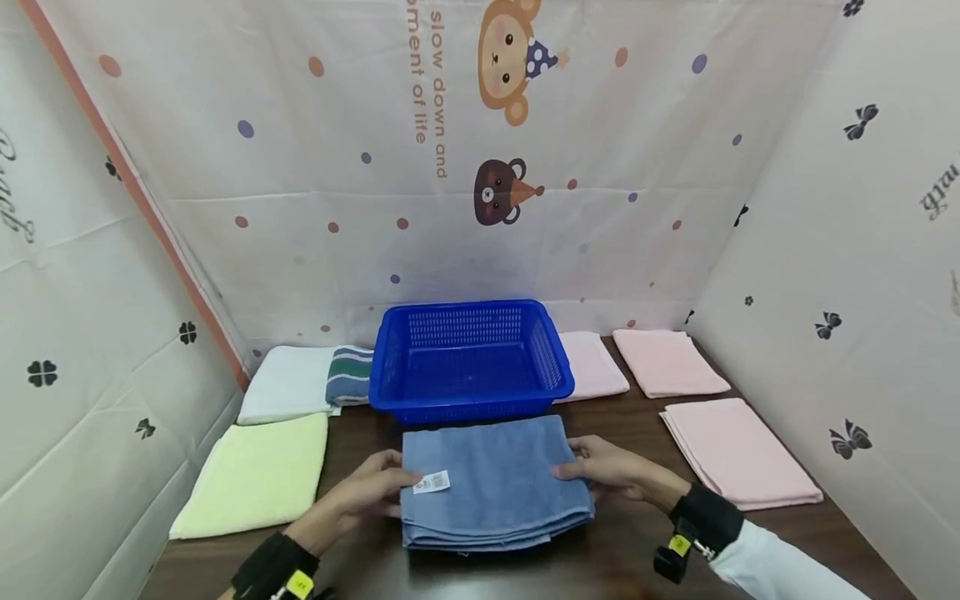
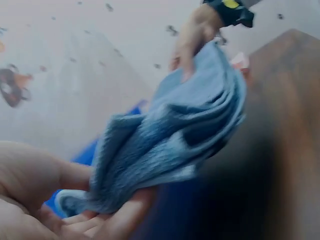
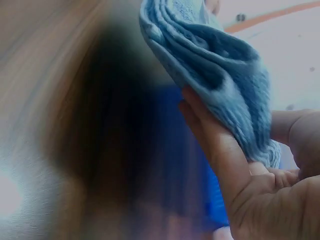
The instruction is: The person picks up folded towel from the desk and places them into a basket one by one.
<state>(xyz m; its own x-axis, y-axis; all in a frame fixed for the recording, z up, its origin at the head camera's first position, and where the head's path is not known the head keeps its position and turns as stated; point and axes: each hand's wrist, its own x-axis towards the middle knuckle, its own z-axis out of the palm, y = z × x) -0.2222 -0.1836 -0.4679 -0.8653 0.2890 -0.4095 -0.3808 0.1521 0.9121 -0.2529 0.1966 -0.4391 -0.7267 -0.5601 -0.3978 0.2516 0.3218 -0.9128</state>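
A folded blue towel [image 1: 495, 475] with a white label [image 1: 431, 482] is held in front of the basket by both hands. My left hand [image 1: 367, 487] grips its left edge, thumb on top beside the label and fingers underneath. On the opposite edge my right hand [image 1: 607, 467] pinches the towel the same way. In the left wrist view, several soft layers of the towel [image 2: 165, 135] show between thumb and fingers. The right wrist view shows the towel's folded layers [image 3: 225, 75] sagging between the hands, with the table below them.
Behind the towel stands a blue plastic basket [image 1: 382, 367]. To the left lie a yellow-green towel [image 1: 258, 475], a white towel [image 1: 285, 383] and a striped towel [image 1: 350, 375]. Pink towels [image 1: 738, 450] lie on the right of the dark wooden table [image 1: 637, 550]. Printed cloth walls [image 1: 300, 167] surround it.
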